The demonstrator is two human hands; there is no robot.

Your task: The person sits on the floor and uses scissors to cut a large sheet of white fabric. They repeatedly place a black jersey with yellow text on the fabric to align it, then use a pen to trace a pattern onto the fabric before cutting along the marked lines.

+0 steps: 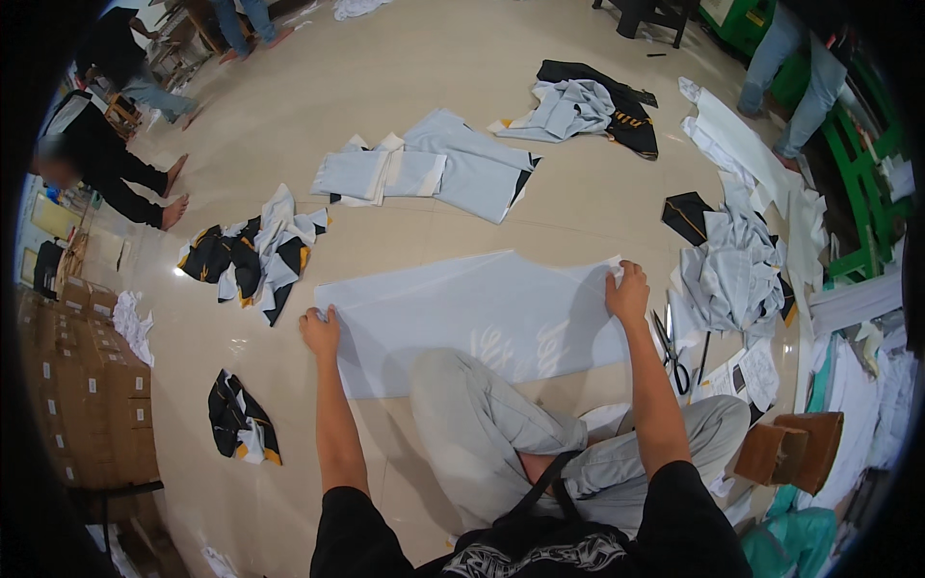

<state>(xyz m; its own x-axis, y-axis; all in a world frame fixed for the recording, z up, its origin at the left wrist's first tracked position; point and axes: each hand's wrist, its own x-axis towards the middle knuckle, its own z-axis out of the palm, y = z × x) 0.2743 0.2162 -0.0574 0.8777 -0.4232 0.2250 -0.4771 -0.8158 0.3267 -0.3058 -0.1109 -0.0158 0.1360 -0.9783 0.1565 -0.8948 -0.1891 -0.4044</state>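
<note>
A: What does the cloth look like?

B: The cloth (434, 299) is one pale grey, thin-looking piece, spread wide just beyond the person's bent legs (462, 405), over the tiled floor (385, 77). Its far edge rises to a blunt point near the middle, then dips in a curve toward the right corner. White marks (549, 349) show on its near right part.

A: And the hands?

B: The left hand (321, 332) has its grip closed on the cloth's far left corner, the right hand (629, 292) on its far right corner.

A: Anything in the way?

B: One bent knee covers part of the cloth's near edge, so I can't see that stretch.

A: What lies around it?

B: Beyond the cloth, folded grey pieces (472, 164); farther off to their right, a grey and black heap (578, 106). Left of the cloth, a black, grey and yellow bundle (246, 258), with a smaller dark bundle (239, 414) nearer the person. Just right of it, black-handled scissors (680, 374), then a crumpled grey pile (737, 260). Well left of the cloth stand stacked cardboard boxes (96, 376).
</note>
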